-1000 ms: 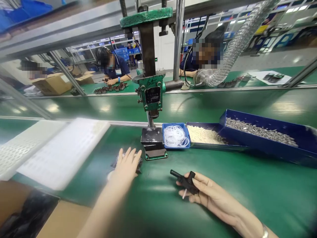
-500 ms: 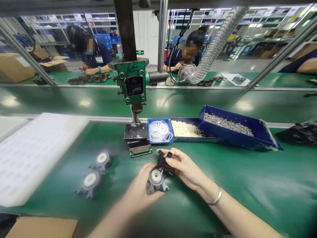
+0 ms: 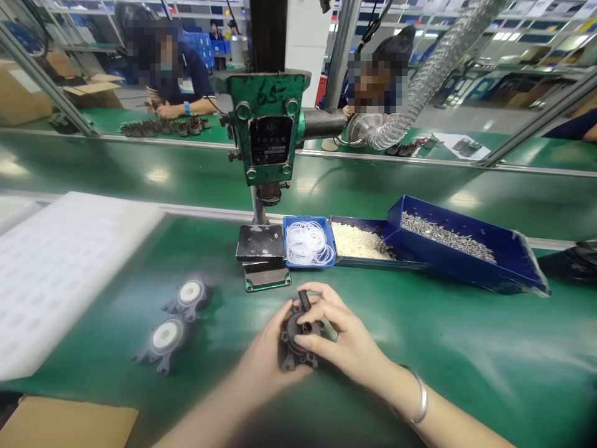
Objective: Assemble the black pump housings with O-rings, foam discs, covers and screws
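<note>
Both my hands are closed round a black pump assembly (image 3: 299, 336) on the green bench. My left hand (image 3: 268, 354) grips its grey base from the left. My right hand (image 3: 340, 339) presses the black cover with its short nozzle down onto that base, fingers curled over the top. Two more grey bases with white round centres (image 3: 190, 294) (image 3: 164, 339) lie to the left, apart from my hands.
A green hand press (image 3: 267, 130) stands just behind, its black base plate (image 3: 260, 242) at the bench. Blue trays hold white rings (image 3: 308, 242), white small parts (image 3: 359, 242) and metal screws (image 3: 448, 233). White foam trays (image 3: 56, 274) lie left. People work across the conveyor.
My left hand picked a grey base from the pile and brought it to the middle. My right hand moved the black cover over and set it on top of that base.
</note>
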The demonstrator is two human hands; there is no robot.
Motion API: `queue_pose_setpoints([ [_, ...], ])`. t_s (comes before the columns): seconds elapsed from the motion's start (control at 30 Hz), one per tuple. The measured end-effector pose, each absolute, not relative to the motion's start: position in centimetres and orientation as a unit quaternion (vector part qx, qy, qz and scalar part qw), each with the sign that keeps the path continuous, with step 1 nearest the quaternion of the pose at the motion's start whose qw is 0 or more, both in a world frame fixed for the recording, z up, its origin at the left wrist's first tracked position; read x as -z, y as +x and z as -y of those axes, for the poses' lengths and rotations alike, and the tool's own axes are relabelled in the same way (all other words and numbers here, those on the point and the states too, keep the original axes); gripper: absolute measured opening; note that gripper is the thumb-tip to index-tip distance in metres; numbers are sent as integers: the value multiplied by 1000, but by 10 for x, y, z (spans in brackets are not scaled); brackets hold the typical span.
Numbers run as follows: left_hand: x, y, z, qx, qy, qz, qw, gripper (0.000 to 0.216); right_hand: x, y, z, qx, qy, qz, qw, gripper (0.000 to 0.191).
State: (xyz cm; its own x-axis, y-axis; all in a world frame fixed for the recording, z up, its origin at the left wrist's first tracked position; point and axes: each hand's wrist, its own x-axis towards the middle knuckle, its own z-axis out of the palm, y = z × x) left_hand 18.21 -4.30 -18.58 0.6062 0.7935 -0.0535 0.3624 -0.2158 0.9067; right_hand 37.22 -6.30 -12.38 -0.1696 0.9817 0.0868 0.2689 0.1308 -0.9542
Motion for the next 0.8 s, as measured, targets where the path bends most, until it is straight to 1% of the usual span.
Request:
queue_pose_setpoints([
  [0.1,188,181,42,-245,762,-363,476,100,133,370,71,-397,-515,661,375,17],
  [0.27,189,181,39,-309,814,-280,403,71,151,365,76,-401,-526,642,389,28],
  [0.53,197,181,38,-324,821,-275,380,74,158,364,77,-397,-521,644,394,31],
  [0.67,195,183,43,-322,815,-288,387,69,158,363,77,-382,-521,652,396,33],
  [0.73,186,182,45,-323,809,-298,391,66,149,369,74,-387,-504,678,368,34],
  [0.8,169,179,44,-332,803,-308,388,64,129,380,67,-374,-485,715,337,31],
])
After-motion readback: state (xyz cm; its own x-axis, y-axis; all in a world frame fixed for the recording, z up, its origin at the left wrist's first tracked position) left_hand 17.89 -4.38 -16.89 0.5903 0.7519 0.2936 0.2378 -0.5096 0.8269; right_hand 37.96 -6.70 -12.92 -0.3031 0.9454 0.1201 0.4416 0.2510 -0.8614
